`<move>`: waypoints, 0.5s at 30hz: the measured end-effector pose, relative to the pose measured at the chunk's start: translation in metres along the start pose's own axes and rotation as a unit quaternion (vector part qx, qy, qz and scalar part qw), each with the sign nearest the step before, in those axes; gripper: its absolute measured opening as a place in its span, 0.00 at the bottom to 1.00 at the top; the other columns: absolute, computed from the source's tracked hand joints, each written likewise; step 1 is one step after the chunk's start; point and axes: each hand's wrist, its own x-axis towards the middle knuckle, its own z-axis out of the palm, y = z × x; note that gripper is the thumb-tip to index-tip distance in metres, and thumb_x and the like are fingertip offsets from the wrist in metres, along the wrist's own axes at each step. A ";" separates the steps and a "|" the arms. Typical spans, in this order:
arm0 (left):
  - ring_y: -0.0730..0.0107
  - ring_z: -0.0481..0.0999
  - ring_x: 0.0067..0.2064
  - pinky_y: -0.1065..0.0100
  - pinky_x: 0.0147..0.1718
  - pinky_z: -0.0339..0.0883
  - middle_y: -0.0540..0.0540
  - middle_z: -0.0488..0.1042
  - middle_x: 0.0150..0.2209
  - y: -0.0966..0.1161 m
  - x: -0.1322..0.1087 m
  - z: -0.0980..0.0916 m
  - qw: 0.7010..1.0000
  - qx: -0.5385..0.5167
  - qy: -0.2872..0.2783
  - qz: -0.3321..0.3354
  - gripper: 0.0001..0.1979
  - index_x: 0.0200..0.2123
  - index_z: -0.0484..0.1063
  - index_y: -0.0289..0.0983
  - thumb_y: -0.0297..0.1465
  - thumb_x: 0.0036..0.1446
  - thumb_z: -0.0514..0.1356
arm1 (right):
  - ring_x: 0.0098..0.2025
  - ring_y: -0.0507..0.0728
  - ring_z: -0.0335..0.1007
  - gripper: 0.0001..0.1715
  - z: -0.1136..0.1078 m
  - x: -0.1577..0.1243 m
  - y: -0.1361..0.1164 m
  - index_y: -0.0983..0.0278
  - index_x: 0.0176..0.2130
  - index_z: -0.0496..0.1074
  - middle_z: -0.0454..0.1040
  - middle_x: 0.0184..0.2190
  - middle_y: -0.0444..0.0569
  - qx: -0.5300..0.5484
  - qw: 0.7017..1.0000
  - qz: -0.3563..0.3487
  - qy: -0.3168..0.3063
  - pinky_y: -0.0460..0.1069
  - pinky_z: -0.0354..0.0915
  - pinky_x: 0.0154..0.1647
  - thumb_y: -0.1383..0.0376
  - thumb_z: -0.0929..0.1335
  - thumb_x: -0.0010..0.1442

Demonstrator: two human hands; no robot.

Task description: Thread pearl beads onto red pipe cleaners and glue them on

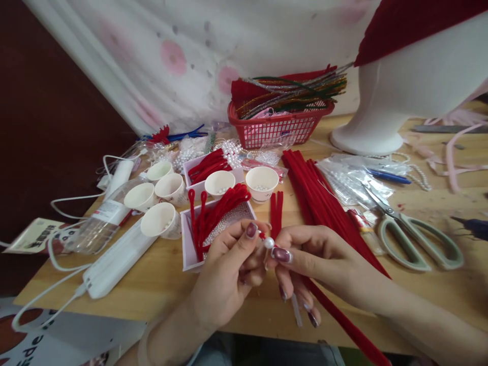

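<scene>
Close together above the table's front edge, both of my hands are pinched around a small piece of work. A white pearl bead (269, 243) shows between the fingertips, with a bit of red just beside it. My left hand (231, 272) grips this red end between thumb and forefinger. With thumb and forefinger, my right hand (316, 256) closes on the other side of the bead. A long red chenille stem (345, 323) trails from beneath my right hand toward the lower right; how it joins the bead is hidden by the fingers. A thin clear stick (296, 311) appears below my right fingers.
Several paper cups (160, 220), some with beads, stand left of centre. A lilac box (189, 254) holds beads and red loops. Behind is a red basket (282, 132) of stems. Red stems (324, 203), scissors (400, 218) and a white mannequin stand (375, 117) are rightward; a power strip (118, 262) lies left.
</scene>
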 end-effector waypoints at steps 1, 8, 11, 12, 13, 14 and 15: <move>0.85 0.50 0.19 0.86 0.16 0.49 0.58 0.57 0.19 0.000 0.000 0.000 1.000 -0.001 -0.001 0.001 0.16 0.30 0.78 0.36 0.39 0.46 0.76 | 0.17 0.45 0.71 0.16 -0.001 0.000 0.000 0.68 0.32 0.74 0.79 0.24 0.45 0.001 1.000 0.001 0.001 0.37 0.71 0.17 0.57 0.74 0.63; 0.83 0.47 0.20 0.85 0.16 0.50 0.59 0.54 0.17 0.001 -0.001 0.001 1.000 -0.002 -0.010 0.005 0.14 0.29 0.78 0.36 0.38 0.46 0.76 | 0.16 0.45 0.71 0.17 -0.004 0.001 0.000 0.68 0.31 0.74 0.79 0.23 0.45 -0.005 1.000 0.004 -0.016 0.37 0.71 0.17 0.58 0.74 0.63; 0.83 0.47 0.20 0.85 0.16 0.49 0.59 0.55 0.18 0.001 -0.001 0.001 1.000 0.001 -0.011 0.003 0.14 0.29 0.78 0.37 0.39 0.47 0.76 | 0.16 0.45 0.72 0.15 -0.004 0.001 -0.001 0.68 0.33 0.75 0.79 0.23 0.45 0.004 1.000 -0.004 -0.024 0.38 0.72 0.18 0.59 0.74 0.64; 0.83 0.47 0.20 0.84 0.16 0.49 0.59 0.55 0.18 0.001 -0.001 0.001 1.000 0.003 -0.010 0.004 0.14 0.29 0.78 0.37 0.39 0.47 0.76 | 0.16 0.45 0.72 0.14 -0.005 0.001 -0.001 0.68 0.34 0.75 0.79 0.24 0.45 0.008 1.000 -0.004 -0.025 0.38 0.72 0.18 0.59 0.74 0.64; 0.83 0.47 0.20 0.84 0.16 0.49 0.59 0.55 0.17 0.000 -0.001 0.001 1.000 0.005 -0.011 0.008 0.14 0.29 0.78 0.37 0.39 0.47 0.75 | 0.16 0.46 0.72 0.14 -0.005 0.002 -0.001 0.69 0.34 0.75 0.80 0.23 0.45 0.012 1.000 -0.003 -0.027 0.38 0.72 0.18 0.59 0.74 0.64; 0.83 0.46 0.20 0.84 0.17 0.48 0.59 0.55 0.17 0.000 -0.001 0.001 1.000 0.009 -0.014 0.015 0.13 0.29 0.78 0.37 0.39 0.47 0.75 | 0.16 0.46 0.72 0.14 -0.005 0.002 -0.001 0.69 0.34 0.76 0.80 0.23 0.46 0.014 1.000 -0.002 -0.028 0.39 0.73 0.19 0.59 0.74 0.63; 0.84 0.47 0.19 0.84 0.17 0.48 0.60 0.54 0.17 0.000 -0.001 0.000 0.999 0.014 -0.019 0.025 0.13 0.29 0.78 0.38 0.39 0.48 0.75 | 0.16 0.46 0.72 0.14 -0.005 0.002 -0.001 0.69 0.33 0.76 0.80 0.23 0.46 0.017 0.999 0.001 -0.029 0.39 0.73 0.19 0.59 0.74 0.63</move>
